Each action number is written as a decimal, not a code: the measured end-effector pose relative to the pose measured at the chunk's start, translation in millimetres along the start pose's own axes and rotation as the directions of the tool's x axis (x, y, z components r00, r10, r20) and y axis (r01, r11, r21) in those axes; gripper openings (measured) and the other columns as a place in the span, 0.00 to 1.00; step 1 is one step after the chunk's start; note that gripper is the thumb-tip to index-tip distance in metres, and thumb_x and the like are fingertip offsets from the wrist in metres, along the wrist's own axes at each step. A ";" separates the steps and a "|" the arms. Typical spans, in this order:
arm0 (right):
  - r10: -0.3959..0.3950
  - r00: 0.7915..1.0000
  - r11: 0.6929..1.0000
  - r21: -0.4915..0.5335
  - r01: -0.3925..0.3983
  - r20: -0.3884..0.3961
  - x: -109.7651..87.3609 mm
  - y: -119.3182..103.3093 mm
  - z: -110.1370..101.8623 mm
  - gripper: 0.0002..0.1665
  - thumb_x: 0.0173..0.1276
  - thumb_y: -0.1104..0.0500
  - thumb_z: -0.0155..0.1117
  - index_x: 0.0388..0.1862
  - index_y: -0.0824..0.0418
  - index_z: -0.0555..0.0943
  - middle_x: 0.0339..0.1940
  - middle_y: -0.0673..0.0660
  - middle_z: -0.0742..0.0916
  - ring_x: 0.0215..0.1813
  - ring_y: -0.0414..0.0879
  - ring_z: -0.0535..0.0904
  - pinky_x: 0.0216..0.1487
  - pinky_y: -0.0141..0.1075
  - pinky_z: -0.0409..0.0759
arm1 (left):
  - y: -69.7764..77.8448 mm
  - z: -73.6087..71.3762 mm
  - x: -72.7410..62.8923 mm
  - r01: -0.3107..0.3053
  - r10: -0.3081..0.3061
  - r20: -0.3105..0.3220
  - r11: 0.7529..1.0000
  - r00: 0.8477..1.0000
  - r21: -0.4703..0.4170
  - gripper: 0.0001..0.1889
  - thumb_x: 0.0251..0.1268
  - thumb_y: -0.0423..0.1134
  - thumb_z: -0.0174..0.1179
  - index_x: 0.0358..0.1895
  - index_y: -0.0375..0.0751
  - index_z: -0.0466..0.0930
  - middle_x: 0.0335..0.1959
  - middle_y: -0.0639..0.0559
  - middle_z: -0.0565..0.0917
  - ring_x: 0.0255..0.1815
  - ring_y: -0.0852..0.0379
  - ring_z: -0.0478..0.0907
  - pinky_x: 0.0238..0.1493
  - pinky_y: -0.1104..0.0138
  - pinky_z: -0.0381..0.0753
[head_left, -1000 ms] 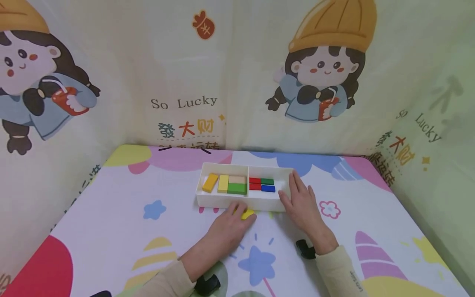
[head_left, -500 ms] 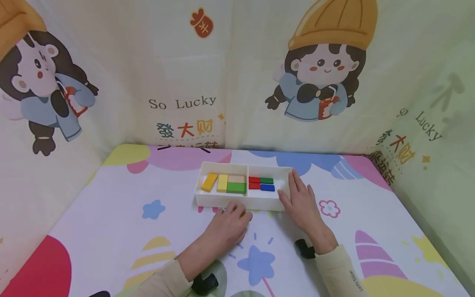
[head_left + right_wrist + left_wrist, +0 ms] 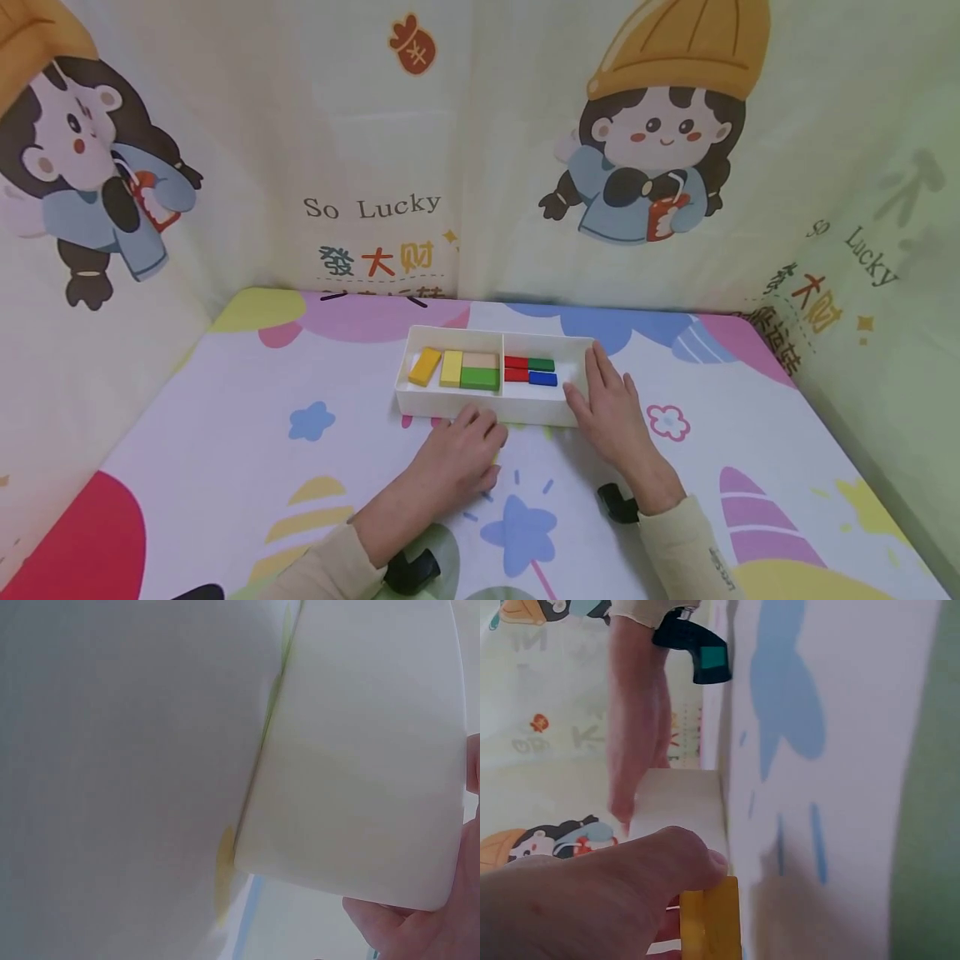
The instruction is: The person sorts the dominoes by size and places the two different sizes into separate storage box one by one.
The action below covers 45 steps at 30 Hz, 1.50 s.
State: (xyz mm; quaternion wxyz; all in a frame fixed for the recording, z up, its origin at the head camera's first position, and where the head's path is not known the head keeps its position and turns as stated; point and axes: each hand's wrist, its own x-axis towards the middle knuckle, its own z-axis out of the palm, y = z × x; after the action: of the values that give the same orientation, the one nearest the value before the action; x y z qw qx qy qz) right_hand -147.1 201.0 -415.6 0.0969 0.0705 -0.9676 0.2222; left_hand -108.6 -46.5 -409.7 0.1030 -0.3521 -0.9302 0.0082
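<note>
A white two-compartment box [image 3: 532,412] stands on the table. My left hand [image 3: 457,450] is just in front of its front wall and pinches a yellow block [image 3: 711,919] between thumb and fingers. In the head view that block is mostly hidden under the hand. My right hand [image 3: 615,417] holds the box's right end, its fingers along the end wall and its thumb at the front rim. In the left compartment lie an orange-yellow block [image 3: 425,367], a light yellow one [image 3: 452,368], a beige one [image 3: 480,361] and a green one [image 3: 480,379].
The right compartment has two small red blocks [image 3: 516,376], a dark green one [image 3: 541,365] and a blue one [image 3: 543,379]. A printed cloth [image 3: 225,433] covers the table. Cartoon-patterned curtains [image 3: 495,167] hang behind and at both sides. Black camera mounts [image 3: 618,503] sit at the wrists.
The left hand has turned and shifted slightly left, so the yellow block, visible under its fingers a second ago, is now mostly covered. The right hand and box have stayed put.
</note>
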 end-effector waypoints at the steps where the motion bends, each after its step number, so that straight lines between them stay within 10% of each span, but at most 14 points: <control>1: 0.002 1.000 1.000 0.003 -0.002 0.003 -0.2 0.0 0.0 0.44 0.78 0.45 0.46 0.79 0.70 0.47 0.82 0.67 0.52 0.81 0.64 0.50 0.77 0.66 0.44 | 0.2 -1.7 -0.1 0.002 -0.002 0.003 1.000 1.000 0.001 0.21 0.63 0.52 0.65 0.54 0.47 0.78 0.46 0.53 0.78 0.47 0.55 0.69 0.33 0.68 0.79; 45: 0.008 1.000 1.000 0.012 -0.009 0.018 -1.2 -0.4 -2.6 0.44 0.78 0.46 0.46 0.80 0.70 0.46 0.82 0.67 0.51 0.81 0.65 0.50 0.77 0.66 0.43 | -9.7 -32.5 -3.3 -0.104 0.110 -0.043 0.987 0.993 0.121 0.21 0.60 0.55 0.68 0.47 0.44 0.79 0.44 0.51 0.80 0.46 0.55 0.74 0.45 0.65 0.80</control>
State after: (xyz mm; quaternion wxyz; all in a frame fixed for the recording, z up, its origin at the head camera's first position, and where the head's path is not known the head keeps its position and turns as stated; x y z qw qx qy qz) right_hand -145.4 202.0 -413.4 0.0870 0.0690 -0.9673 0.2279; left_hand -106.1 -57.9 -377.7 0.1463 -0.3950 -0.9050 0.0601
